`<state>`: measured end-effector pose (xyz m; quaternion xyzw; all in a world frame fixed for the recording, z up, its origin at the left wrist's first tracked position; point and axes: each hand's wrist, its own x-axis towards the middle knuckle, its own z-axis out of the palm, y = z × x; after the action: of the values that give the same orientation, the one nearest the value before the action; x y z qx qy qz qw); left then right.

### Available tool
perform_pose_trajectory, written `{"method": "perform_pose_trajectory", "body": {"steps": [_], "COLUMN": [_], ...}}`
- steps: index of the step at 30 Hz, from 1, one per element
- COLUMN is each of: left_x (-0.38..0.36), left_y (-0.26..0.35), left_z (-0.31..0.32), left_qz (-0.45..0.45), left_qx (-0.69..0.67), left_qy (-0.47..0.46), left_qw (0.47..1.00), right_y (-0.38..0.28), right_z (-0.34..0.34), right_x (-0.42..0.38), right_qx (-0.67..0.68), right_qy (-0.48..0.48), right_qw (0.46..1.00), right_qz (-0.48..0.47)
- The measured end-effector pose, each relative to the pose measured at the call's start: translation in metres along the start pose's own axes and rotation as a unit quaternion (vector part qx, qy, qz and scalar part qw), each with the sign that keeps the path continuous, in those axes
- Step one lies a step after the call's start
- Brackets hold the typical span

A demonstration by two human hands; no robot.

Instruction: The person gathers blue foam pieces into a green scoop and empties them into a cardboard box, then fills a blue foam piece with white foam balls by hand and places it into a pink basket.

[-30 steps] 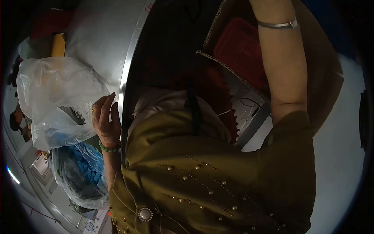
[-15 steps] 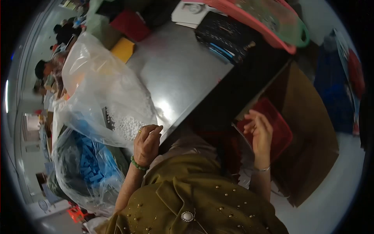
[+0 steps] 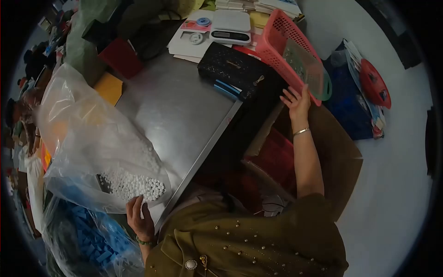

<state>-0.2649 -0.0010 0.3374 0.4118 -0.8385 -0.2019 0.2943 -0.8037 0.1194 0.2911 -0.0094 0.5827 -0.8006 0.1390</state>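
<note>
My left hand [image 3: 141,221] is at the table's near edge, fingers apart and holding nothing, beside white beads [image 3: 134,184] in a clear plastic bag [image 3: 87,124]. A green bracelet circles that wrist. Reaching forward on the right, my right hand [image 3: 297,102] has its fingers spread at the near end of a pink basket [image 3: 295,69]; whether they touch it I cannot tell. Inside the basket is a green-handled container [image 3: 311,76]. A black patterned pouch [image 3: 230,69] with blue pens lies left of the basket.
Blue pieces [image 3: 94,237] fill a plastic bag at the lower left. A digital scale [image 3: 230,27], papers and a red box [image 3: 121,58] stand at the back of the metal table [image 3: 180,111]. An open cardboard box [image 3: 337,152] holds a red bin [image 3: 277,157]. People sit far left.
My right hand has moved forward from above the red bin to the pink basket. The view has shifted, showing the scale and more of the basket. My left hand remains near the beads.
</note>
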Motion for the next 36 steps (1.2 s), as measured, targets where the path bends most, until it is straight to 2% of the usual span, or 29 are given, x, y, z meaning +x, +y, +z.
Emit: {"method": "perform_pose_trajectory", "body": {"steps": [2,3,5,6,8,11,13,15,17,18,22,24,26,30,32,33,35,36], "left_x": [0.008,0.009,0.008,0.008,0.008,0.008,0.01,0.011,0.012,0.013,0.02,0.026,0.033,0.035,0.033,0.032,0.028,0.027], "left_y": [-0.003,-0.005,-0.01,-0.011,-0.012,-0.002,0.004,0.006,0.007,0.007,0.01,0.014,0.018,0.02,0.019,0.019,0.016,0.014], "left_z": [-0.004,-0.005,-0.003,-0.001,0.003,0.005,0.002,0.003,0.005,0.005,0.008,0.008,0.011,0.014,0.014,0.013,0.007,0.004], "left_qz": [0.032,0.001,-0.005,-0.017,-0.004,0.013,0.02,-0.002,-0.002,0.004,0.0,0.004,0.005,0.011,0.027,0.012,0.022,0.024], "left_qx": [0.056,0.036,0.021,0.012,0.006,0.005,0.002,-0.004,-0.005,-0.003,-0.01,-0.015,-0.011,-0.028,-0.047,-0.041,-0.037,-0.035], "left_qy": [0.02,0.027,0.029,0.033,0.032,0.036,0.04,0.031,0.035,0.033,0.037,0.034,0.037,0.044,0.061,0.067,0.067,0.072], "left_qw": [0.998,0.999,0.999,0.999,0.999,0.999,0.999,1.0,0.999,0.999,0.999,0.999,0.999,0.999,0.997,0.997,0.997,0.997], "right_y": [-0.005,-0.005,-0.006,-0.011,-0.022,-0.008,-0.002,0.016,0.017,0.011,-0.03,-0.059,-0.072,-0.063,-0.038,-0.024,0.015,0.026], "right_z": [-0.002,-0.003,-0.006,-0.008,-0.006,-0.021,-0.022,-0.042,-0.043,-0.037,0.004,0.049,0.091,0.174,0.207,0.224,0.238,0.249], "right_x": [0.02,0.029,0.042,0.048,0.062,0.086,0.098,0.13,0.131,0.119,0.077,0.047,0.037,0.028,0.032,0.033,0.055,0.057], "right_qx": [0.084,0.084,0.172,0.171,0.199,0.154,0.159,0.191,0.224,0.226,0.194,0.172,0.124,0.12,0.131,0.15,0.2,0.209], "right_qy": [0.032,0.035,0.068,0.067,0.128,0.048,0.092,0.089,0.092,0.075,0.011,0.018,-0.053,-0.108,-0.097,-0.06,-0.114,-0.11], "right_qw": [0.993,0.993,0.968,0.97,0.944,0.968,0.968,0.964,0.958,0.964,0.981,0.985,0.991,0.987,0.986,0.985,0.969,0.965], "right_qz": [0.081,0.074,0.169,0.162,0.23,0.191,0.174,0.162,0.151,0.116,0.023,0.017,-0.018,0.005,0.041,0.051,0.087,0.111]}}
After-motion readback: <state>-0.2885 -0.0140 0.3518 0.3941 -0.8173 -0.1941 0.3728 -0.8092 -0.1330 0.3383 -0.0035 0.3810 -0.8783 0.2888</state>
